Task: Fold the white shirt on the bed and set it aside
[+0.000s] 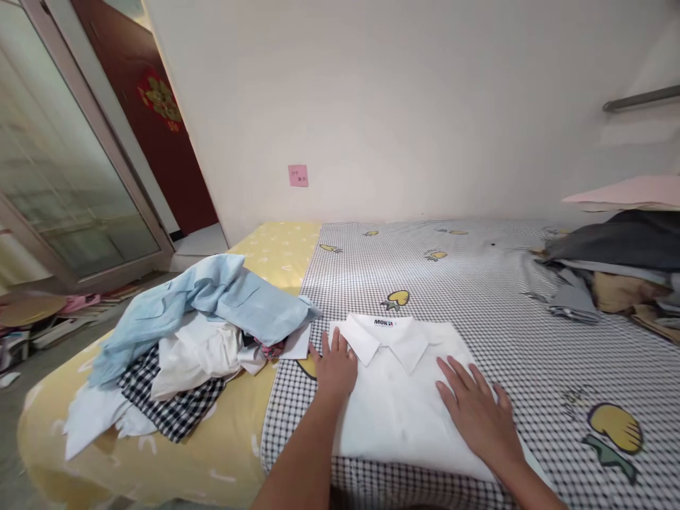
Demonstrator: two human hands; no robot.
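In front of me a white collared shirt (396, 407) lies folded into a flat rectangle on the checked bedspread, its collar toward the wall and a label inside the neck. My left hand (336, 365) rests with spread fingers on the shirt's left edge, beside the collar. On the right side of the shirt, my right hand (475, 407) lies flat, fingers apart. Neither hand grips anything.
To the left is a loose heap of clothes, with a light blue garment (212, 297) on top and a black-and-white checked cloth (175, 404) below. Dark and brown folded clothes (621, 248) are stacked at the right. A wall (398, 106) stands behind the bed.
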